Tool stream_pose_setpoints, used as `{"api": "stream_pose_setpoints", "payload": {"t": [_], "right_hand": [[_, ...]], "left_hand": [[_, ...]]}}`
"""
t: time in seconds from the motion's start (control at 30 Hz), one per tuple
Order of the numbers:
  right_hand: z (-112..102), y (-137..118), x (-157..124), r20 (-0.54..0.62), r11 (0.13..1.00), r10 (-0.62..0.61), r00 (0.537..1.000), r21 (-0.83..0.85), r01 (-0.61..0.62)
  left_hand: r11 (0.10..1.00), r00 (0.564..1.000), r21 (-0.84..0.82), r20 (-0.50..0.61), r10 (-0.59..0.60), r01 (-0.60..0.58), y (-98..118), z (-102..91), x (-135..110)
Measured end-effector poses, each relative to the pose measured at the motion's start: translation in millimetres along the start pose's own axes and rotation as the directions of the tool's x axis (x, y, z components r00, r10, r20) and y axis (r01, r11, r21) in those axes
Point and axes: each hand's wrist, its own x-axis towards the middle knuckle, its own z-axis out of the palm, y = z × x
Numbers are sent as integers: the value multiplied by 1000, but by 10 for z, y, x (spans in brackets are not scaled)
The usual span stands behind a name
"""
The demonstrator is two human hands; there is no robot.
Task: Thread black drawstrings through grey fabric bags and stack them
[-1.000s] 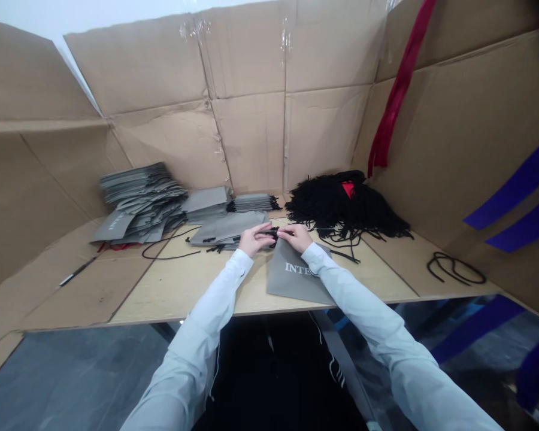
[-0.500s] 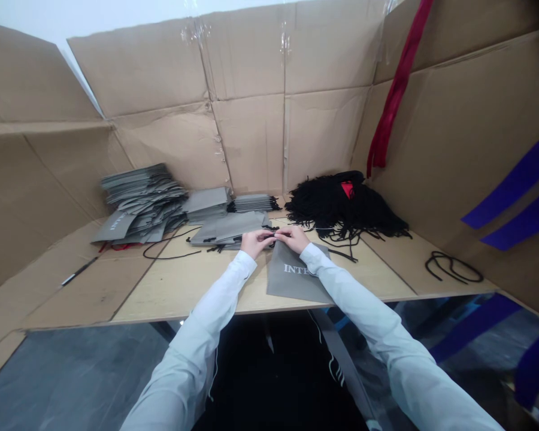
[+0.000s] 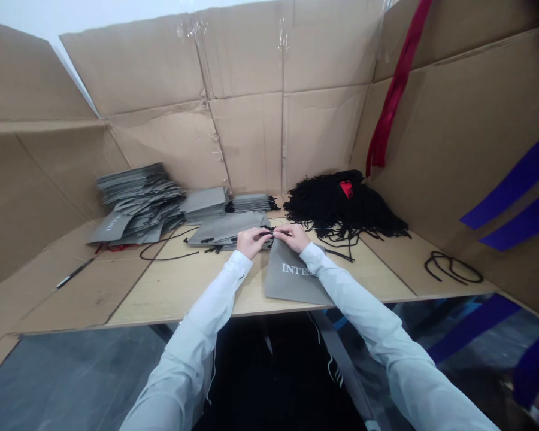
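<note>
Plywood worktable [image 3: 175,293], walled at the back and sides by creased brown cardboard sheets [image 3: 251,143], seen from above. At centre, a short length of thin black cord [image 3: 267,230] held between two bare hands, the fingers of both closed on it. Left hand [image 3: 251,242]: fingers curled and clenched around the cord. Right hand [image 3: 294,237]: fingertips [image 3: 282,232] pinching the same cord from the other side, the exact grip too small to resolve. Both forearms in white long sleeves [image 3: 206,305].

Directly below the right hand, a flat grey bag [image 3: 291,281] printed with white letters, lying on the worktable, its lower part beneath the right forearm. Just behind the left hand, a low stack of flat grey bags [image 3: 227,230], with black cord ends at its front edge. Farther left, larger stacks of grey bags [image 3: 139,200]. Beyond the right hand, a heap of loose black cords [image 3: 341,209] around a red patch. Near the right end of the worktable, a single looped black cord [image 3: 451,267]. At the left, a thin black pen [image 3: 74,273]. On the right cardboard wall, a hanging red strip [image 3: 393,90] and two blue strips [image 3: 516,185].
</note>
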Motion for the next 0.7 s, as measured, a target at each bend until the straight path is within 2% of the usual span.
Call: {"api": "stream_pose_setpoints", "payload": {"t": [0.07, 0.13, 0.27, 0.4, 0.53, 0.63, 0.7], "right_hand": [[2, -6, -11, 15, 1000, -15, 1000, -16, 16], [1, -1, -16, 17, 999, -12, 1000, -31, 13], [-5, 30, -2, -8, 999, 21, 1000, -42, -21], [-10, 59, 17, -12, 998, 35, 999, -58, -36], [2, 88, 19, -1, 995, 52, 999, -86, -52], [19, 125, 20, 14, 994, 53, 998, -99, -52], [26, 151, 25, 21, 993, 52, 998, -105, -50]], "left_hand": [[998, 999, -39, 15, -49, 50, -28, 1, -14], [987, 990, -107, 77, -116, 123, -64, 3, -23], [917, 941, -262, 238, -242, 302, -146, 12, -14], [857, 909, -341, 299, -291, 387, -227, 39, 12], [875, 904, -296, 312, -291, 384, -243, 36, 20], [931, 935, -211, 260, -240, 297, -210, -4, 14], [944, 954, -215, 219, -203, 250, -190, -30, 7]]}}
